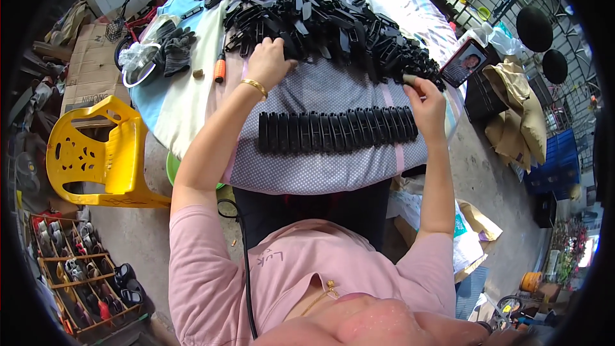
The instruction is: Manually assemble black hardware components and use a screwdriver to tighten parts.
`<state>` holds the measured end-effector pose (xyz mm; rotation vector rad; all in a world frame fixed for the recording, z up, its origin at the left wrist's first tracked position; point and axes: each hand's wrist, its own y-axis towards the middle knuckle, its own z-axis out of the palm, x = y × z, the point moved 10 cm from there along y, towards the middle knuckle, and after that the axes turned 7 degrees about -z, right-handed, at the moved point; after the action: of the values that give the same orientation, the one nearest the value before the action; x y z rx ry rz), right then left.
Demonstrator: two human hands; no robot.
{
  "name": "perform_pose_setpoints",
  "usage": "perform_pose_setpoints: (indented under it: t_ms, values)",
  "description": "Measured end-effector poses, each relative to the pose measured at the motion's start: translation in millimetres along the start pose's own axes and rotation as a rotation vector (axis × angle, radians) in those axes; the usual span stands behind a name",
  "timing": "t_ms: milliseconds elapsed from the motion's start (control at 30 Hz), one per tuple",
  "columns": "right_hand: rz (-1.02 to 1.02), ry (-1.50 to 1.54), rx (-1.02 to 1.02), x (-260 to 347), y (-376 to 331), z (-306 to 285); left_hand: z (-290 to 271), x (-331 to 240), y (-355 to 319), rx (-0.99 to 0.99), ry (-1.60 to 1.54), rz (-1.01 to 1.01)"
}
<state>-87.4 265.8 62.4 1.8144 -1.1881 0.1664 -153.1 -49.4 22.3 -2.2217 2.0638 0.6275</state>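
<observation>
My left hand [269, 63] reaches to the near edge of a big heap of long black plastic parts [314, 22]. Its fingers are curled against the parts; what they grip is partly hidden. On the right, my right hand [428, 107] bends its fingers at a pile of smaller black pieces [413, 57], thumb and fingertips close together. A pale covering shows on one fingertip; whatever lies between the fingers is too small to make out. Between my forearms, a neat row of ribbed black plastic parts [336, 129] stands side by side on the dotted grey cloth [301, 176].
An orange-handled screwdriver [220, 69], dark gloves [176, 48] and a white bowl [142, 74] lie on the table's left. A propped phone [466, 63] stands at the right edge. Beside the table are a yellow plastic chair [122, 154], a shoe rack [80, 269] and brown sacks [512, 115].
</observation>
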Motion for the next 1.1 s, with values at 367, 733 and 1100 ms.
perform_pose_setpoints:
  t_ms: [367,733,1100]
  values:
    - [0.164,0.488,0.138,41.3,-20.6,27.0,-11.0,15.1,-2.8,0.090,-0.542,0.034]
    - [-0.001,0.685,-0.002,95.9,6.5,66.2,-0.3,-67.3,-71.2,0.537,-1.292,-0.066]
    - [-0.464,0.047,-0.190,142.0,8.2,50.4,6.6,-78.3,-81.3,0.699,-1.611,-0.065]
